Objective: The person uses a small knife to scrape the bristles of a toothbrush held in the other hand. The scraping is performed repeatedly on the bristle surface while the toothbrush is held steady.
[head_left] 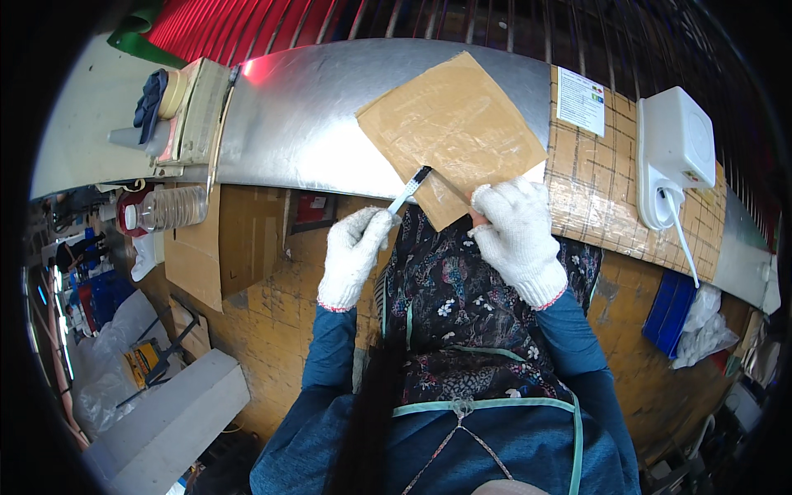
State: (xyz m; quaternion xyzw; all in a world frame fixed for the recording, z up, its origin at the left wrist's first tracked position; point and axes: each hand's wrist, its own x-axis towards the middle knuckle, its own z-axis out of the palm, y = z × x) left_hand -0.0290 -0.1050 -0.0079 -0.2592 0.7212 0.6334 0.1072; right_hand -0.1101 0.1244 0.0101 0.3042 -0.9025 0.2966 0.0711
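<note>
My left hand (356,257), in a white knitted glove, is closed round the pale blue handle of a small brush (404,196), much like a toothbrush. Its black head touches or nearly touches the end of a thin flat strip (450,189). My right hand (518,237), also gloved in white, is closed on the strip's near end; whether it is metal or card I cannot make out. Beneath both lies a square brown cardboard sheet (462,115), turned cornerwise, its near corner hanging over the bench edge towards my dark flowered apron (462,305).
The sheet rests on a shiny metal bench (289,124). Right of it, a white boxy device (676,140) with a cable stands on taped cardboard (594,181). At left are a clear plastic bottle (173,208) and an open cardboard box (235,239). Metal bars (495,29) run behind.
</note>
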